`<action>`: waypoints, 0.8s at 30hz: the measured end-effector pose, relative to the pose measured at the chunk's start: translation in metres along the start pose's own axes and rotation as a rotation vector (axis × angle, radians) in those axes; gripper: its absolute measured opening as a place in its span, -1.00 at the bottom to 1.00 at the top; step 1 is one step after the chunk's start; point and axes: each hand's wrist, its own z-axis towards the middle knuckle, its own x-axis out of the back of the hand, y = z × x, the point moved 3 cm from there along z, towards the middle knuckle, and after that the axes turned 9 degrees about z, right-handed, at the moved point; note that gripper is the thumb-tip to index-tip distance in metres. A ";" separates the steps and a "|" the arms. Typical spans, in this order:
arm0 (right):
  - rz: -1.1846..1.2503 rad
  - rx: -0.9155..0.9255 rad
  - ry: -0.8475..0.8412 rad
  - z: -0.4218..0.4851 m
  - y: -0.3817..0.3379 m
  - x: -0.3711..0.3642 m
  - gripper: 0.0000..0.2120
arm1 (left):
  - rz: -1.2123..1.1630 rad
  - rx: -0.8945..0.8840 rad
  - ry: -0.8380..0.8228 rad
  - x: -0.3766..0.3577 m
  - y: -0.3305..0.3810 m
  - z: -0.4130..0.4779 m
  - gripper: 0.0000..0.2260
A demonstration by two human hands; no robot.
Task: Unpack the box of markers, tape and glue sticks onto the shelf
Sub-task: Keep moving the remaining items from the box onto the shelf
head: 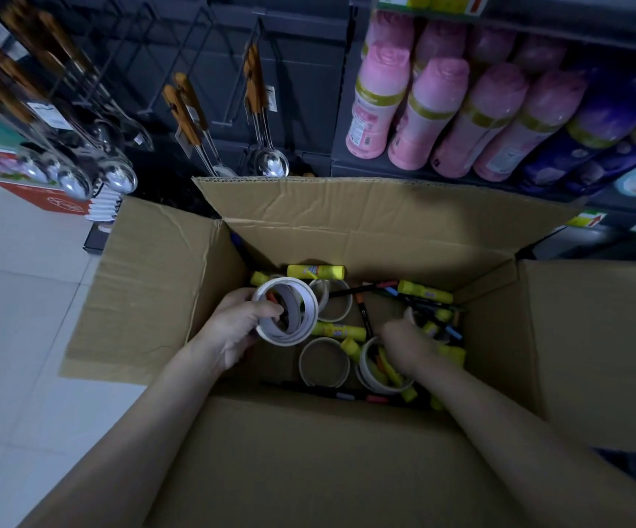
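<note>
An open cardboard box (366,230) stands on the floor, holding tape rolls, yellow glue sticks (315,271) and dark markers (362,310). My left hand (234,329) grips a stack of white tape rolls (286,312) at the box's left side, fingers hooked through the holes. My right hand (410,346) reaches down among the markers and glue sticks at the right; its fingers are hidden behind the back of the hand. More tape rolls (324,362) lie on the bottom between my hands.
Pink bottles (434,112) and purple bottles (606,120) fill the shelf behind the box on the right. Ladles and spoons (270,161) hang on hooks at the back left. White tiled floor (15,337) lies to the left.
</note>
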 end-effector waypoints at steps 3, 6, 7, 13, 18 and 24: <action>-0.015 -0.013 0.019 -0.001 0.002 0.000 -0.73 | -0.013 0.006 -0.006 0.000 -0.001 -0.001 -0.87; -0.037 -0.051 -0.033 -0.002 0.003 0.000 -0.66 | -0.019 0.016 -0.007 0.001 -0.003 0.000 -0.87; -0.048 -0.063 -0.046 -0.002 0.002 -0.001 -0.65 | -0.015 0.015 -0.011 0.001 -0.004 0.001 -0.87; 0.010 -0.077 -0.084 -0.001 -0.007 0.006 -0.69 | 0.008 0.016 -0.034 0.000 -0.006 0.004 -0.88; 0.104 -0.039 -0.050 -0.008 -0.010 0.017 -0.76 | 0.036 0.004 -0.041 0.000 -0.005 0.004 -0.90; 0.278 -0.029 0.209 -0.034 -0.003 0.036 -0.92 | 0.105 -0.044 -0.050 -0.005 0.004 -0.004 -0.81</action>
